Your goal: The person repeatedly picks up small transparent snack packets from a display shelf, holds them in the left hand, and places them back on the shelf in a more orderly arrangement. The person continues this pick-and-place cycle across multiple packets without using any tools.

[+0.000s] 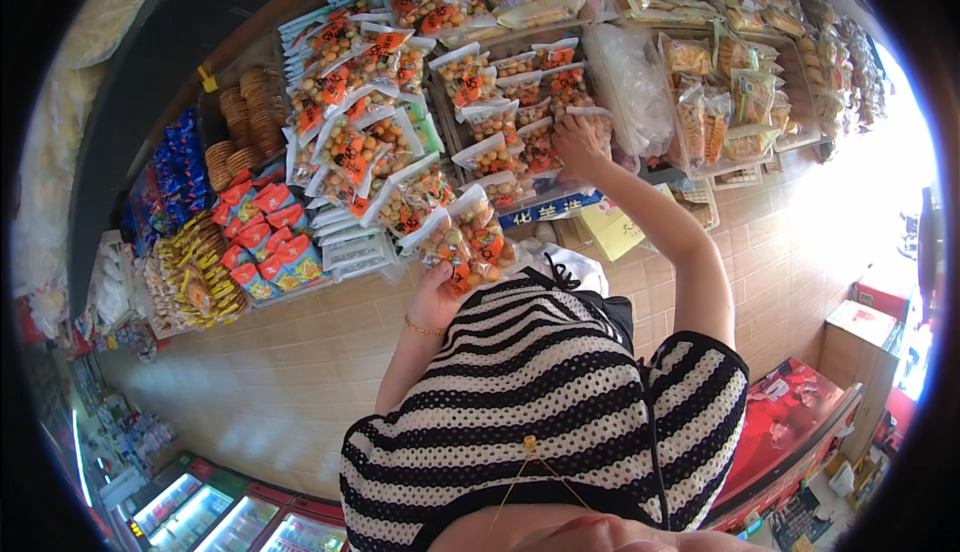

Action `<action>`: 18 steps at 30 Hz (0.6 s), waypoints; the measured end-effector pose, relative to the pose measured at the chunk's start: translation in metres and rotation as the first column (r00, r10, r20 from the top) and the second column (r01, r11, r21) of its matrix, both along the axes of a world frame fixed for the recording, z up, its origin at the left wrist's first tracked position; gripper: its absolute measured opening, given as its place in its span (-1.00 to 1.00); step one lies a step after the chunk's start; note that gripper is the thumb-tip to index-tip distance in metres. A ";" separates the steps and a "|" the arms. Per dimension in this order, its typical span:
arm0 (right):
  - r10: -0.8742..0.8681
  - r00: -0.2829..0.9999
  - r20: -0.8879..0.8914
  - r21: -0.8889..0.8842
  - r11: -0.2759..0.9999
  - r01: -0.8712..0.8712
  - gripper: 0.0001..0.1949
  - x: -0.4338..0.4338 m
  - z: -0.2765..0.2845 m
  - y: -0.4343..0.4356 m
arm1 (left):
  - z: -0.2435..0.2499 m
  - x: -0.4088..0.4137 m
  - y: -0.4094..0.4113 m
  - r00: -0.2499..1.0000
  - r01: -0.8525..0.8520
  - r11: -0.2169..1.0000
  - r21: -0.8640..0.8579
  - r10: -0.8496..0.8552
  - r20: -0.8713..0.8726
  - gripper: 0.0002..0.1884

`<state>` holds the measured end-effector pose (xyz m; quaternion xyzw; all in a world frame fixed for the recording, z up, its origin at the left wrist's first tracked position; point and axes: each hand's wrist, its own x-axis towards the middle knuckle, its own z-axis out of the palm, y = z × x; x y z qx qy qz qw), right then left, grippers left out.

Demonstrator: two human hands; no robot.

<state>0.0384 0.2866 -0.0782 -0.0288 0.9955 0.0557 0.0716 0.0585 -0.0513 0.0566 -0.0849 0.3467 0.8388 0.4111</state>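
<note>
Two clear packets of nut snacks with orange print (484, 241) are in my left hand (438, 297), low in front of my striped top, the thumb over one of them. My right hand (579, 145) reaches into a plastic bin (540, 193) of similar packets, its fingers on a packet at the bin's right side; whether they grip it cannot be made out. Left of this bin, more of the same orange-printed packets (349, 154) lie heaped over rows of white-edged packets (360, 252).
Red snack packets (274, 241), stacked round biscuits (240, 121) and blue packets (180, 162) fill bins at the left. Right of my reach are a crumpled clear plastic bag (634, 87) and a bin of wrapped pastries (720, 98). A yellow box (611, 229) stands below. Lit fridges (225, 514) are behind me.
</note>
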 end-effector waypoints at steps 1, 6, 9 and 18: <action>0.043 0.999 -0.002 0.033 0.999 -0.043 -0.40 0.000 -0.003 0.005 | -0.002 0.000 0.002 0.999 0.020 0.999 0.039 -0.021 0.027 -0.31; 0.004 0.980 0.197 0.258 0.964 -0.055 -0.37 -0.011 0.006 -0.006 | -0.012 -0.002 0.013 0.988 0.107 0.971 0.215 -0.127 0.082 -0.34; -0.004 0.962 0.273 0.402 0.909 -0.111 -0.34 -0.019 -0.001 -0.009 | -0.009 0.000 0.017 0.987 0.113 0.970 0.213 -0.135 0.089 -0.34; -0.024 0.906 0.422 0.380 0.913 -0.152 -0.52 -0.044 0.019 0.003 | -0.001 0.008 0.000 0.998 -0.033 0.987 0.155 0.026 0.048 -0.35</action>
